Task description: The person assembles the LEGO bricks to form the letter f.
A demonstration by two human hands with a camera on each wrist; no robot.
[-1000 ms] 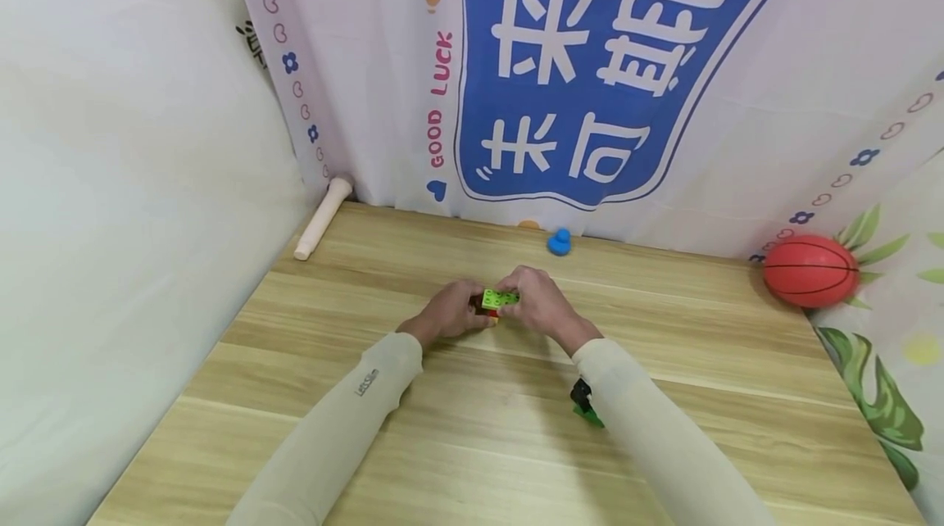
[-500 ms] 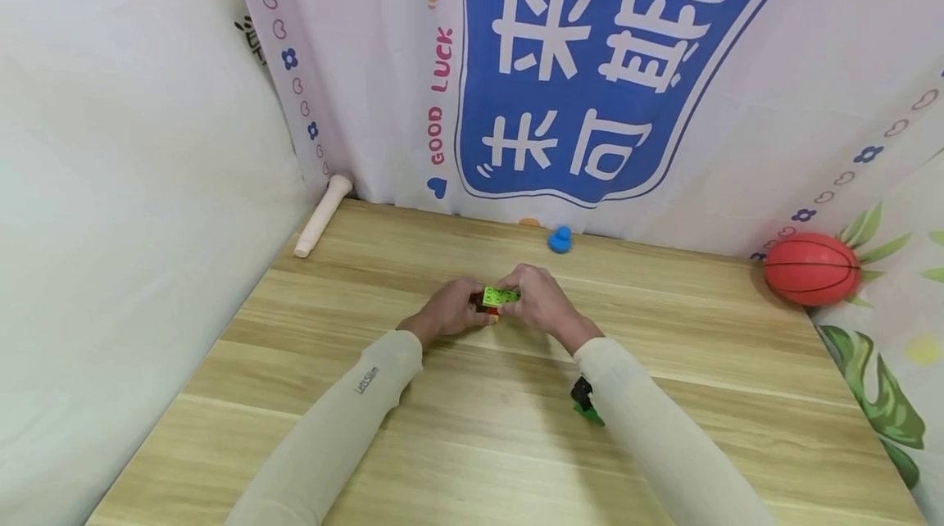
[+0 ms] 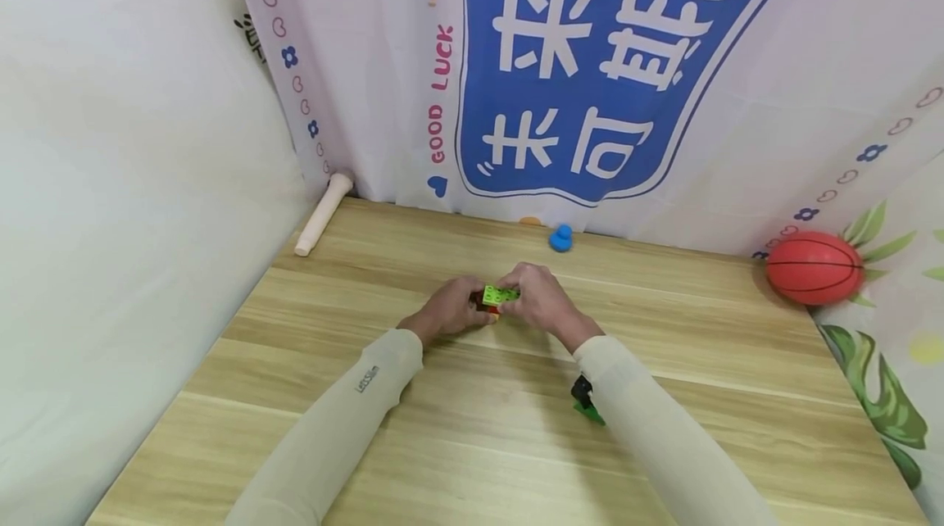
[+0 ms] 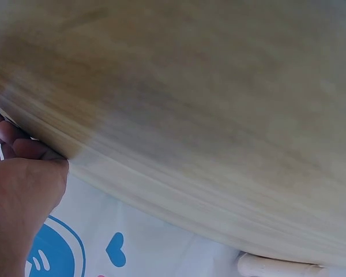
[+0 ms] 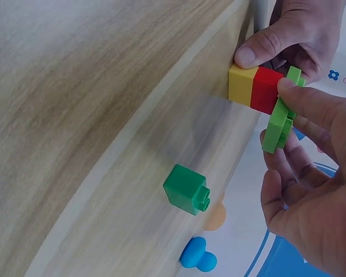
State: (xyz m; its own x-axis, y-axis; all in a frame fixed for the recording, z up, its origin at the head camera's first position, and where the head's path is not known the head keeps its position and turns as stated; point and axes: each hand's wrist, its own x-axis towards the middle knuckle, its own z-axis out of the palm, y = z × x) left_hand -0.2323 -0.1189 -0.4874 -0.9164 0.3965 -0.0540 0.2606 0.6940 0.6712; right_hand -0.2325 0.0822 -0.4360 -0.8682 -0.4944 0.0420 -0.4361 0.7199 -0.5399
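Note:
My left hand point(image 3: 446, 310) holds a stack made of a yellow toy brick point(image 5: 241, 85) and a red toy brick point(image 5: 265, 89), the yellow one against the table. A light green toy brick point(image 5: 278, 122) with studs lies across the red end, pinched by my right hand point(image 3: 542, 302). It tilts in the right wrist view and juts out past the stack. Whether it is pressed fully down I cannot tell. In the left wrist view the left hand's fingers hide nearly all of the stack.
A dark green brick point(image 5: 184, 188) stands near the right hand. At the table's back edge is a blue knobbed piece point(image 3: 560, 238). A black and green object point(image 3: 586, 399) lies beside the right sleeve. A pale rod point(image 3: 323, 215) and a red ball point(image 3: 814, 268) lie at the back corners.
The hands and bricks keep nearly the same pose. The whole head view has shifted slightly.

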